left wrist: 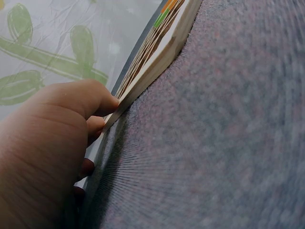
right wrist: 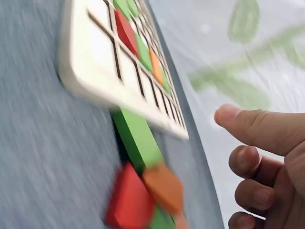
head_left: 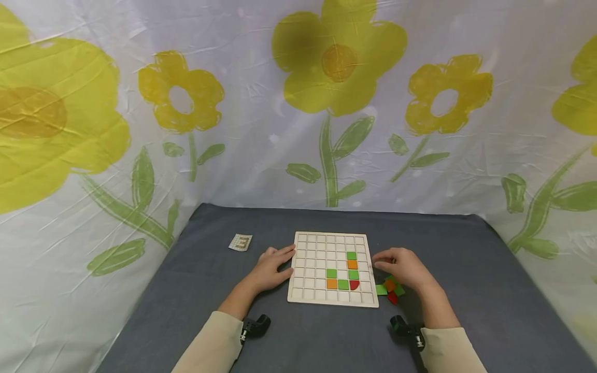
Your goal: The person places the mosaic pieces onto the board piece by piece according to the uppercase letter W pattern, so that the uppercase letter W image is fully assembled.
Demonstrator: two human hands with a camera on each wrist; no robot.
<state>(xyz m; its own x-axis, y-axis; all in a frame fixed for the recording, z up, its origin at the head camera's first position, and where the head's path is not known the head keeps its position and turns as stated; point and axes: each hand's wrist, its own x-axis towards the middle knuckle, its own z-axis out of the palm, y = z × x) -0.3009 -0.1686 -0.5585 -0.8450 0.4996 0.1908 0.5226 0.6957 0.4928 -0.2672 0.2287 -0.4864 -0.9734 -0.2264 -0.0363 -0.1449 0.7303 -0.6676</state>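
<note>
A pale wooden grid board lies flat on the cloth in the head view. Its squares hold several green and orange tiles and one red rounded tile. My left hand touches the board's left edge with fingertips and thumb; the left wrist view shows the thumb against the side. Beyond the right edge, my right hand hovers beside a small pile of loose tiles, fingers loosely bent. Nothing shows between its thumb and fingers. The pile has green, orange and red pieces.
A small printed grid card lies left of the board. Dark grey cloth covers the table. Behind it hangs a pale curtain with yellow flowers. Each wrist carries a black camera.
</note>
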